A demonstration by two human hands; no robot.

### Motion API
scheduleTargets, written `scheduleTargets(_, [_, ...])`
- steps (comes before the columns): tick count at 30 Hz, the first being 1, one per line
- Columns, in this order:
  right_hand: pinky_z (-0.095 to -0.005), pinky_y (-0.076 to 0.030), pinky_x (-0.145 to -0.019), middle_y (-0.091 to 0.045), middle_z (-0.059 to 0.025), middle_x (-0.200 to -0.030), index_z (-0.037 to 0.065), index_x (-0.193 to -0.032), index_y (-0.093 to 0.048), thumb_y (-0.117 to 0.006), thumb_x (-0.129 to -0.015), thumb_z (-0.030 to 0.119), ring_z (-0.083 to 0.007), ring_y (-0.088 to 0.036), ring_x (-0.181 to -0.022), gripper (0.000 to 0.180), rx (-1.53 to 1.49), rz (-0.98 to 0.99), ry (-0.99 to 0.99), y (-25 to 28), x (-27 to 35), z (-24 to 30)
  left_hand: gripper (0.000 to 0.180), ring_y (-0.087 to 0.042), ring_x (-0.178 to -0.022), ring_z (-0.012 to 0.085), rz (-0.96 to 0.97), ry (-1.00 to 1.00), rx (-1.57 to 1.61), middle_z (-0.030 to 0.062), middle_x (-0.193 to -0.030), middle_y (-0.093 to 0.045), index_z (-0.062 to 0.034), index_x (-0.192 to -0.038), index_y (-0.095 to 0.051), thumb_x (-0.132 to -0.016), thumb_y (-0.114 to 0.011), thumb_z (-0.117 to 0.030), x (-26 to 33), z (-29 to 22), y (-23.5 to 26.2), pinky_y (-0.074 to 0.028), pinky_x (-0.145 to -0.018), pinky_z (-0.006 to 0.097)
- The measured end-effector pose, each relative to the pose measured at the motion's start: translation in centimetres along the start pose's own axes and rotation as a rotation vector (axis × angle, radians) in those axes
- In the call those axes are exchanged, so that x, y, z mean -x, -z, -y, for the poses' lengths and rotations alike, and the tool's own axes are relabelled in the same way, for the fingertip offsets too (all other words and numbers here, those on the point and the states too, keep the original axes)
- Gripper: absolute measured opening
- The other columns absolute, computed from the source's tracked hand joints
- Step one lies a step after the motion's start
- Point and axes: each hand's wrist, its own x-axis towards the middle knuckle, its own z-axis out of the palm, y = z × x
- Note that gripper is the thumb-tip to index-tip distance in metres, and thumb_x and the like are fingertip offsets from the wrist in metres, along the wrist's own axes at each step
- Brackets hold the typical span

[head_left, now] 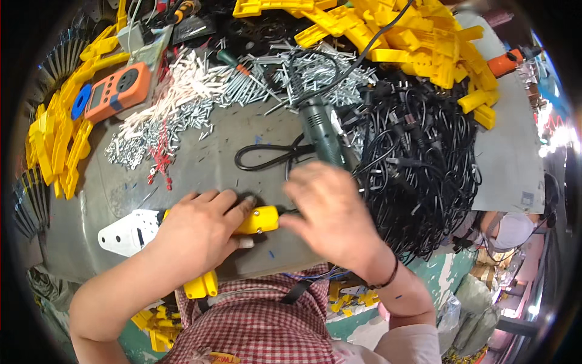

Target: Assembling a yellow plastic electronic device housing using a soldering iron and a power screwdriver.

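Note:
A power tool with a yellow plastic housing point(260, 219) and a white, flat, tapering front plate point(128, 232) lies near the table's front edge. My left hand point(203, 227) is closed over the housing and hides its middle. Small screw heads show at the housing's right end. Just right of that end is my right hand point(333, 218), smeared by motion, with thumb and forefinger on either side of a short dark cord. Whether the fingers touch the cord is unclear. Beyond my right hand lies a dark green electric screwdriver point(324, 130) with a looped black cable point(267, 159).
Piles of screws point(242, 82) spread across the back, with red small parts point(162, 155) and an orange meter point(118, 91) at left. Black power cords point(418, 170) heap up at right. Yellow housings point(412, 39) are stacked behind them. A green-handled screwdriver point(233, 62) rests on the screws.

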Motion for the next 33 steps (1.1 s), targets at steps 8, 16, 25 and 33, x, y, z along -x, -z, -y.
scheduleTargets(8, [-0.0355, -0.047, -0.069, -0.057, -0.0115, -0.082, 0.003, -0.124, -0.047, -0.07, -0.073, 0.024, -0.0239, -0.058, -0.079, 0.059, 0.263, 0.015, -0.444, 2.5, 1.8, -1.8, 0.049, -0.056, -0.087, 0.0269, -0.077, -0.003, -0.034, 0.0104, -0.094, -0.057, 0.0, -0.109, -0.058, -0.069, -0.069, -0.024, -0.1, -1.2, -0.1, -0.047, -0.073, 0.037])
scheduleTargets(16, [-0.0293, -0.047, -0.078, -0.053, -0.0126, -0.104, -0.002, -0.133, -0.031, -0.061, -0.078, 0.004, -0.0166, -0.055, -0.087, 0.063, -0.998, -0.602, -0.625, 0.6, 0.6, -5.5, 0.049, -0.057, -0.082, 0.0238, -0.164, -0.003, -0.035, 0.0076, -0.087, -0.057, -0.0028, -0.109, -0.059, -0.067, -0.069, -0.027, 0.0, -0.9, -0.9, -0.048, -0.071, 0.035])
scheduleTargets(25, [-0.0364, -0.05, -0.065, -0.052, -0.0067, -0.074, 0.013, -0.132, -0.022, -0.066, -0.082, 0.026, -0.0191, -0.054, -0.061, 0.068, -1.484, -0.79, -0.143, 1.4, -2.5, 2.5, 0.044, -0.056, -0.088, 0.0225, -0.118, 0.011, 0.044, 0.0061, -0.091, -0.057, -0.007, -0.107, -0.059, -0.071, -0.066, -0.031, 0.0, -0.5, -0.9, -0.044, -0.075, 0.035])
scheduleTargets(33, [-0.0358, -0.051, -0.067, -0.058, -0.0125, -0.083, 0.011, -0.135, -0.019, -0.069, -0.081, 0.023, -0.0233, -0.06, -0.071, 0.075, -1.164, -0.593, 0.037, -0.1, -2.2, 4.3, 0.032, -0.054, -0.089, 0.0196, -0.141, -0.033, 0.045, 0.0046, -0.086, -0.057, -0.0049, -0.095, -0.062, -0.077, -0.061, -0.031, 0.2, -0.7, -0.5, -0.04, -0.079, 0.033])
